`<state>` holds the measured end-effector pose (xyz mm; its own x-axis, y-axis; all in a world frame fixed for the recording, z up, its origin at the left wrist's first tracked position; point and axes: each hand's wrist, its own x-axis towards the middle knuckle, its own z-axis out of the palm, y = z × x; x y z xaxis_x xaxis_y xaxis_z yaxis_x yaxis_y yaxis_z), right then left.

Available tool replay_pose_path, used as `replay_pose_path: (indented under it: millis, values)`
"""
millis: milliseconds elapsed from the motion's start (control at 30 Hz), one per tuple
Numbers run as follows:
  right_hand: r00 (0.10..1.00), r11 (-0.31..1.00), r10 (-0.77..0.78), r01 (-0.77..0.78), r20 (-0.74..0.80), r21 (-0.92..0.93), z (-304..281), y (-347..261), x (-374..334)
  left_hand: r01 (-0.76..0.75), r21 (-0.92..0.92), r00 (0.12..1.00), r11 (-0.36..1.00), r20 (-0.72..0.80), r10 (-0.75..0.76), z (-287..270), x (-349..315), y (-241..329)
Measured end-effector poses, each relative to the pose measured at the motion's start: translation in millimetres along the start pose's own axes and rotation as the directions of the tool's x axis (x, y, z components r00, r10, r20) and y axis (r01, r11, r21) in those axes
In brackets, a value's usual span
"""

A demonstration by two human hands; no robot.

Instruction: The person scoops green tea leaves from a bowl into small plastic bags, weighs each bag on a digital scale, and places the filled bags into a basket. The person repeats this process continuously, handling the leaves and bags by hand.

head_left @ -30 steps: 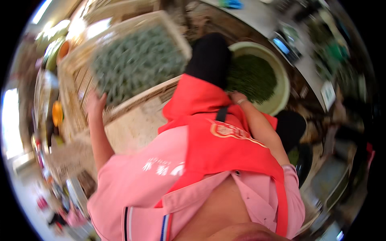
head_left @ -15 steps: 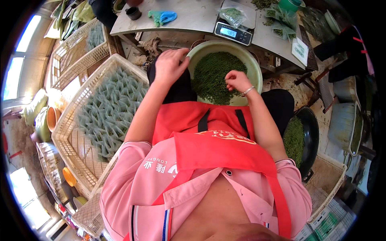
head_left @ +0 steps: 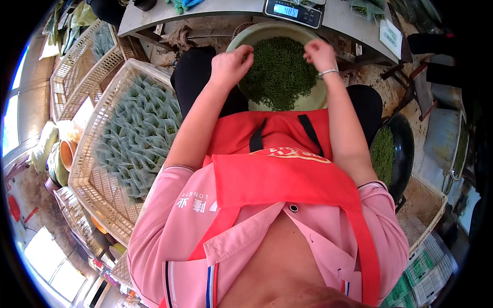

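Note:
A wide pale green basin stands in front of me, heaped with small green berries that look like fresh peppercorns. My left hand is over the basin's left edge, its fingers curled and pressed together. At the basin's far right edge is my right hand, fingers bent in a pinch, a bracelet on its wrist. Whether anything sits between the fingers of either hand is hidden. Just beyond the basin, a digital scale with a lit display rests at the table's near edge.
A cream plastic crate on my left holds many small clear bags of green contents. On my right, a black pan holds more green berries. The table spans the far side, with a white card at its right edge.
My view has tilted, so the table sits higher in the picture. My left fingers have curled in from the basin's rim. My right hand has moved from over the berries to the far right edge.

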<state>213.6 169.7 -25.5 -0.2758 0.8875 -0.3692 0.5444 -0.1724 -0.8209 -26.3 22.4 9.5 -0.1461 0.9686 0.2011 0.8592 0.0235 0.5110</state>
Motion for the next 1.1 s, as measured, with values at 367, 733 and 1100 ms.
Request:
replay_pose_path:
  millis: [367,733,1100]
  values:
    - [0.996,0.898,0.058,-0.020,0.073,-0.439,74,103,2,-0.034,0.091,0.991,0.995,0.131,0.022,17,8,1]
    - [0.913,0.877,-0.128,-0.079,0.388,0.474,17,-6,-62,0.325,-0.686,0.891,0.651,0.452,0.032,55,9,21]
    - [0.937,0.842,-0.120,-0.079,0.329,0.534,10,-23,-75,0.397,-0.773,0.877,0.495,0.479,0.046,31,7,32]
